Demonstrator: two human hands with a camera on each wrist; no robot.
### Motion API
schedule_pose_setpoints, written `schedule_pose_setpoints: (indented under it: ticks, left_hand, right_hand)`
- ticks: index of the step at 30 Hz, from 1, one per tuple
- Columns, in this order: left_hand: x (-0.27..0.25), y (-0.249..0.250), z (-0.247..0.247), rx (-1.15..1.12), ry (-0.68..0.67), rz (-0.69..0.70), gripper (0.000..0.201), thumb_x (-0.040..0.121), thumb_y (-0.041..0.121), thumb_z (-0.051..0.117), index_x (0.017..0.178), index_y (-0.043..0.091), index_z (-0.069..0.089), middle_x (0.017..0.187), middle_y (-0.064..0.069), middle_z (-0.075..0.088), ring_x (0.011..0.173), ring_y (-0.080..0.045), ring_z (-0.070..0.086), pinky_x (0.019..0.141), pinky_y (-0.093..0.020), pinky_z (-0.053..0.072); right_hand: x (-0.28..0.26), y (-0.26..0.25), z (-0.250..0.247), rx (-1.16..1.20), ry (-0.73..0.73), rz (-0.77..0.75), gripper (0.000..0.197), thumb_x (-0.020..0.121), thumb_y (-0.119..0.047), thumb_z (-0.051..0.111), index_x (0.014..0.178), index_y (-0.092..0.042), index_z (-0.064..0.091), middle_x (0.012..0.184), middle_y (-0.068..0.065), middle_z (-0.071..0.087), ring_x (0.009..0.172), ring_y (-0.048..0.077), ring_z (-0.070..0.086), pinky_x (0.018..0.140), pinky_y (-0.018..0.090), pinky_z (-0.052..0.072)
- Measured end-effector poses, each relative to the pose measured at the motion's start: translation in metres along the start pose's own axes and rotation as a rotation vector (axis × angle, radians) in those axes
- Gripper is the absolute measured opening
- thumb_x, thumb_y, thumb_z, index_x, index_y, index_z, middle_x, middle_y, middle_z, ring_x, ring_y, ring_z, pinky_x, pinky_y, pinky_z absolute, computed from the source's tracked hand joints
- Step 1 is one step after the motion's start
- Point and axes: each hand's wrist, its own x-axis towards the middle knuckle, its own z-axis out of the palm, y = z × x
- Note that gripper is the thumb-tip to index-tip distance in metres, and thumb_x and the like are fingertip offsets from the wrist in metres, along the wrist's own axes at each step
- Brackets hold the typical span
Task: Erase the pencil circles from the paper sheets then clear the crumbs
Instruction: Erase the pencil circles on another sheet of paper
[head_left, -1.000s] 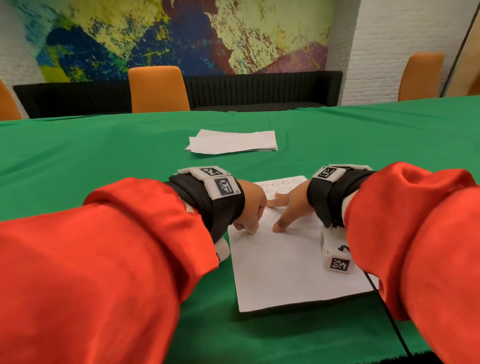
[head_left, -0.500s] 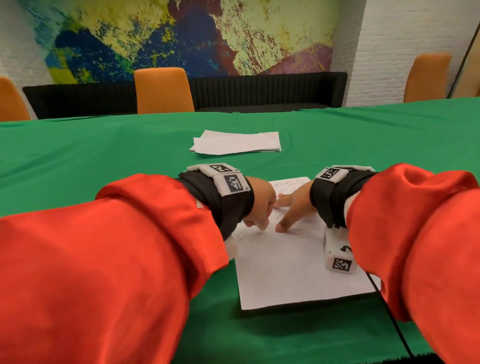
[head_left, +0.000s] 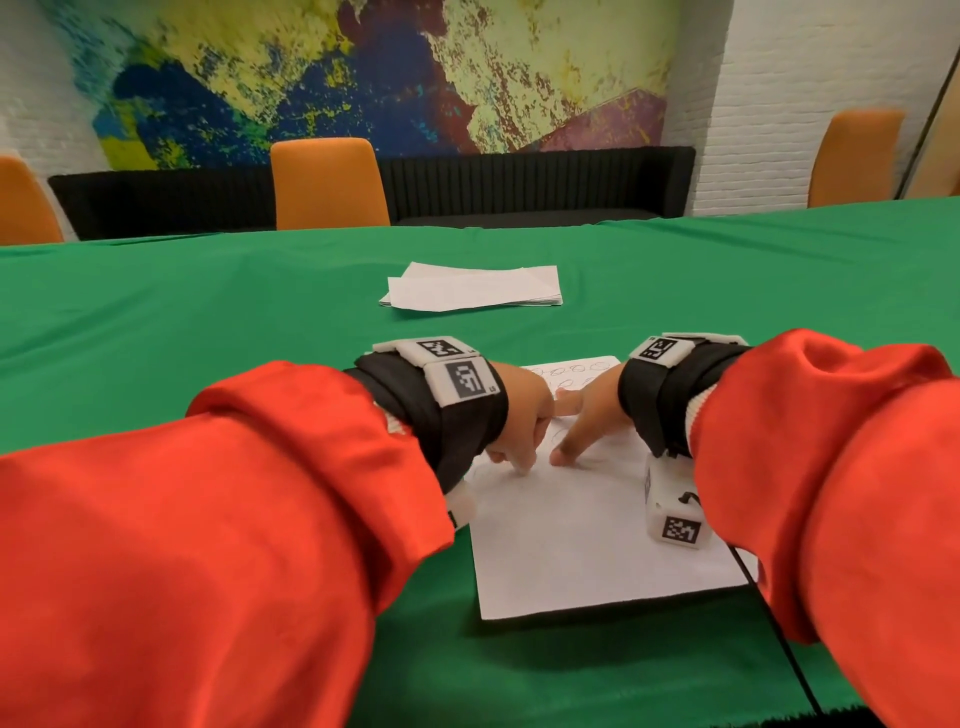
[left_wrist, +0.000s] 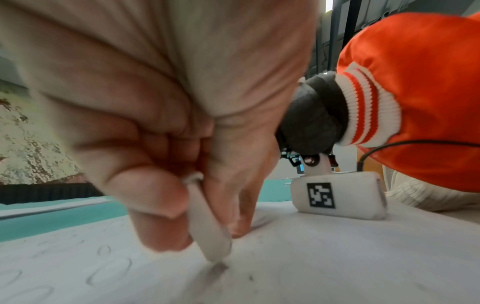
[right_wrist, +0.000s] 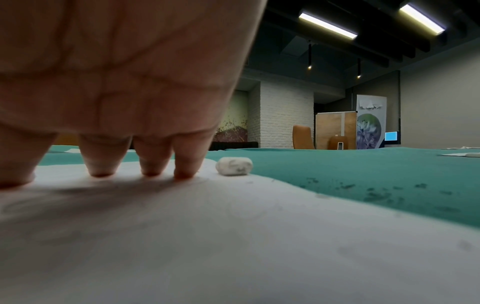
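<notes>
On the left, the left hand (head_left: 519, 415) is clenched around a white eraser (left_wrist: 207, 232), pinched between thumb and fingers. The eraser stands steeply, its long axis tilted only a little from upright, and its lower tip touches the paper sheet (head_left: 587, 545) right where a grey smudge (left_wrist: 219, 268) marks the rubbing spot. Pencil circles (left_wrist: 110, 271) lie just beyond that tip, toward the far end of the sheet, with more rows of them (head_left: 563, 371) visible at the far edge in the head view. So the remaining work runs away from the person, and the left hand, which carries the eraser, is the nearer one to it.

To the right, the right hand (head_left: 587, 415) grasps nothing: its straightened fingertips (right_wrist: 184, 174) press down on the sheet just beside the eraser, pinning it flat. Farther right, a second small white eraser (right_wrist: 233, 166) lies on its side at the sheet's edge, apart from both hands. Beyond that edge, dark crumbs (right_wrist: 376, 192) are scattered on the green tabletop (head_left: 208, 322); these look not yet cleared. A stack of other sheets (head_left: 472, 286) rests well apart, farther across the tabletop.
</notes>
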Motion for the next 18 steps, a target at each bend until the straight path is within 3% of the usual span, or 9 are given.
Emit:
schedule_pose_setpoints:
  ticks: [2,4,6,8,11,16,18]
  left_hand:
    - [0.002,0.004,-0.001,-0.011,0.023,-0.007,0.003,0.086,0.02,0.064,0.085,0.019,0.062,0.07,0.004,0.062,0.052,-0.004,0.051,0.049,-0.015,0.039]
    - [0.003,0.005,-0.001,0.007,0.008,-0.01,0.008,0.087,0.019,0.063,0.093,0.015,0.066,0.064,0.005,0.059,0.053,-0.005,0.051,0.05,-0.015,0.039]
    - [0.002,0.005,-0.001,0.02,-0.036,-0.012,0.004,0.087,0.02,0.064,0.087,0.016,0.065,0.061,0.005,0.059,0.054,-0.006,0.052,0.051,-0.015,0.04]
    - [0.001,0.002,-0.001,0.035,-0.098,0.014,0.014,0.085,0.019,0.067,0.074,0.019,0.057,0.059,0.006,0.059,0.051,-0.003,0.054,0.05,-0.016,0.04]
    - [-0.004,-0.005,-0.002,-0.015,-0.189,0.026,0.02,0.083,0.016,0.07,0.07,0.02,0.055,0.058,0.008,0.059,0.045,0.001,0.054,0.047,-0.011,0.043]
    - [-0.005,-0.026,-0.008,0.033,0.047,-0.068,0.018,0.086,0.021,0.065,0.072,0.021,0.054,0.062,0.007,0.058,0.051,-0.002,0.052,0.05,-0.016,0.038]
    - [-0.005,-0.03,-0.008,0.023,0.061,-0.094,0.017,0.087,0.02,0.064,0.072,0.02,0.055,0.062,0.006,0.058,0.051,-0.002,0.05,0.05,-0.015,0.038]
  right_hand:
    - [-0.002,-0.001,0.0,0.01,0.01,-0.004,0.074,0.092,-0.049,0.048,0.15,-0.031,0.007,0.157,0.002,0.014,0.143,0.019,0.016,0.11,0.03,0.017]
    - [-0.001,-0.001,0.0,0.004,0.015,-0.001,0.074,0.091,-0.049,0.049,0.15,-0.03,0.008,0.157,0.002,0.015,0.142,0.02,0.016,0.11,0.03,0.017]
    - [0.001,0.0,0.0,-0.001,0.003,0.009,0.076,0.09,-0.052,0.048,0.15,-0.03,0.006,0.158,0.001,0.009,0.144,0.019,0.012,0.113,0.032,0.013]
    - [0.004,0.0,0.0,0.001,-0.015,0.012,0.078,0.09,-0.053,0.048,0.15,-0.031,0.003,0.158,-0.001,0.002,0.145,0.019,0.006,0.114,0.035,0.008]
    - [0.005,0.002,0.0,0.002,-0.024,0.004,0.078,0.09,-0.053,0.048,0.149,-0.033,0.001,0.158,-0.002,-0.003,0.145,0.019,0.004,0.114,0.035,0.006]
    - [0.01,0.002,0.001,0.05,0.006,-0.007,0.081,0.085,-0.054,0.055,0.149,-0.036,0.009,0.158,-0.004,0.009,0.144,0.018,0.012,0.115,0.034,0.011]
    - [0.01,0.001,0.002,0.064,0.021,-0.016,0.081,0.083,-0.058,0.056,0.147,-0.041,0.01,0.157,-0.006,0.014,0.143,0.018,0.016,0.114,0.033,0.014]
